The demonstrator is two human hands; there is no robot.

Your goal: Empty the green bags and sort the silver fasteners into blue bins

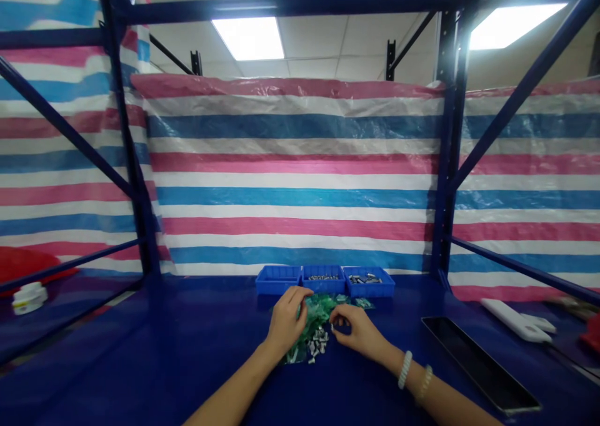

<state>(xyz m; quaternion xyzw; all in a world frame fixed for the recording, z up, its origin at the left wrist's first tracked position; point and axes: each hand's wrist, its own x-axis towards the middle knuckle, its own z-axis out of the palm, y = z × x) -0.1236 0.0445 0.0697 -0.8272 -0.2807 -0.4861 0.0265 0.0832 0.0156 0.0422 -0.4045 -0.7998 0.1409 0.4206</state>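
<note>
Striped tarp backs the blue bench [187, 357]. Just before three blue bins [277, 280] lies a green bag [319, 309] — the left hand [287, 325], forearm stretched forward, curls its fingers around it. The right hand [359, 330], wrist bent inward, pinches over loose metal parts [317, 346] — whether it holds one is unclear.

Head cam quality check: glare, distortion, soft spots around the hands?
Head view: both ceiling panels blow out white, the right one flaring over the rack post; wide-angle stretch toward the edges; left hand, right hand and the metal parts between them are evenly lit but small and soft; no hard shadows on the blue tabletop.
</note>
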